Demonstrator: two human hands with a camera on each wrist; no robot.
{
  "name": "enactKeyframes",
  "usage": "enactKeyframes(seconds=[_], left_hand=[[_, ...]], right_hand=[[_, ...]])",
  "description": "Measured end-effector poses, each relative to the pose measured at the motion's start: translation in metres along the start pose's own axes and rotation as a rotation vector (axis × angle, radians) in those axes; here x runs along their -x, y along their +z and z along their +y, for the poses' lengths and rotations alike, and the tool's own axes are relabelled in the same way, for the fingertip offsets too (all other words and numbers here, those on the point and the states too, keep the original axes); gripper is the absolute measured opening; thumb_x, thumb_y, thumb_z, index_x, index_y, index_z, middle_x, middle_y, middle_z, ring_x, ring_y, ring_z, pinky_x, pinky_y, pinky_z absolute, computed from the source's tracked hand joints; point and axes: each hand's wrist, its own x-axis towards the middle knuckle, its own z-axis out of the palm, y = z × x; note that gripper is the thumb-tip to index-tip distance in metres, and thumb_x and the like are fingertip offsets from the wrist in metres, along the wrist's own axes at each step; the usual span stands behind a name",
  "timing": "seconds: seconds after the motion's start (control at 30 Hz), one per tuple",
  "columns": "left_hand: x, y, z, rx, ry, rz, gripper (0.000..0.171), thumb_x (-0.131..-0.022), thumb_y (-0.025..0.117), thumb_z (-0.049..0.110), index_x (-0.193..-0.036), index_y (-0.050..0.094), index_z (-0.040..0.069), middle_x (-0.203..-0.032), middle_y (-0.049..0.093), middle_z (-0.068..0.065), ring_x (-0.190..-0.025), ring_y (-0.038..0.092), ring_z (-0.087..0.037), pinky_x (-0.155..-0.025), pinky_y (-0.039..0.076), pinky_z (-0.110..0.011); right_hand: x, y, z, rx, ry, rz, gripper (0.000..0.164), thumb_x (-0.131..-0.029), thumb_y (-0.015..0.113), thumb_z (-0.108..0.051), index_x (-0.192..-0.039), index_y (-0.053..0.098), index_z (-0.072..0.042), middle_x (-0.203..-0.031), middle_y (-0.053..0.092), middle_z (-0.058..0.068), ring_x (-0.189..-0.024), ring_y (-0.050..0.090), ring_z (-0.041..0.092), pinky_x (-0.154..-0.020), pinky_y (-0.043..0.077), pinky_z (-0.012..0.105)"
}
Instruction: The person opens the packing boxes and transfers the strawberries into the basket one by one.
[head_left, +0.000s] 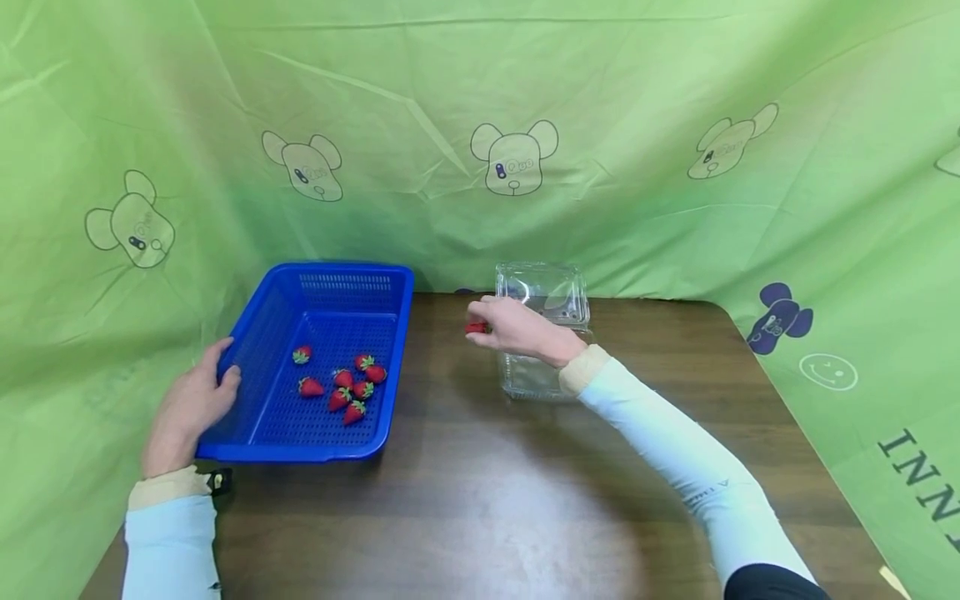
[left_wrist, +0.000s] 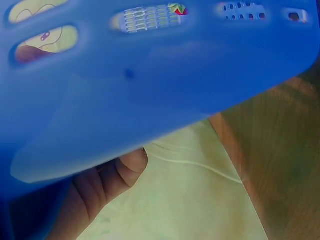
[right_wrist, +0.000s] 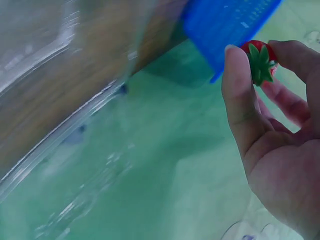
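Between its thumb and fingers my right hand pinches a strawberry, red with a green leafy cap. That hand is just left of a clear plastic clamshell box, partly hidden behind the hand and wrist, whose lid stands raised at the back. On the left, my left hand grips the side rim of a blue plastic basket. In the left wrist view its curled fingers show below the basket's edge. Several strawberries lie on the perforated basket floor, mostly toward its right side.
Both containers stand on a brown wooden table, the basket at the left and the clamshell box further right. A green cloth with printed bear heads hangs behind the table and along its sides.
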Motion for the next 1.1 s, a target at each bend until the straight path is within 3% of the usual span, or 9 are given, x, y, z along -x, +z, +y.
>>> enactKeyframes(seconds=[0.27,0.53,0.83,1.1], left_hand=[[0.0,0.0,0.001,0.002,0.002,-0.001,0.06,-0.101,0.031,0.034,-0.153,0.015,0.01,-0.132,0.041,-0.043,-0.108,0.048,-0.061,-0.078,0.042,-0.064],[0.001,0.0,0.0,-0.004,0.002,0.005,0.059,-0.101,0.031,0.033,-0.153,0.016,0.01,-0.132,0.042,-0.043,-0.108,0.048,-0.062,-0.077,0.042,-0.063],[0.0,0.001,0.001,-0.001,-0.002,0.006,0.059,-0.101,0.032,0.033,-0.153,0.015,0.01,-0.132,0.042,-0.043,-0.107,0.048,-0.062,-0.076,0.043,-0.063],[-0.001,0.001,0.0,0.005,0.007,0.019,0.059,-0.101,0.032,0.031,-0.153,0.017,0.009,-0.129,0.043,-0.045,-0.106,0.048,-0.063,-0.077,0.042,-0.064]], right_hand=[[-0.032,0.009,-0.033,-0.004,-0.096,0.084,0.015,-0.088,0.066,-0.022,-0.096,0.066,-0.01,-0.088,0.064,0.004,-0.076,0.059,0.015,-0.067,0.052,0.027],[-0.065,0.028,-0.064,-0.053,-0.181,0.079,0.012,-0.09,0.064,-0.022,-0.098,0.066,-0.012,-0.093,0.058,0.002,-0.08,0.056,0.011,-0.071,0.05,0.023],[-0.092,0.049,-0.097,0.044,-0.226,-0.016,0.01,-0.092,0.061,-0.023,-0.097,0.063,-0.015,-0.092,0.056,0.001,-0.08,0.053,0.012,-0.07,0.049,0.024],[-0.105,0.065,-0.128,0.101,-0.246,-0.187,0.012,-0.094,0.059,-0.028,-0.09,0.058,-0.017,-0.083,0.05,-0.003,-0.075,0.048,0.01,-0.06,0.04,0.021]])
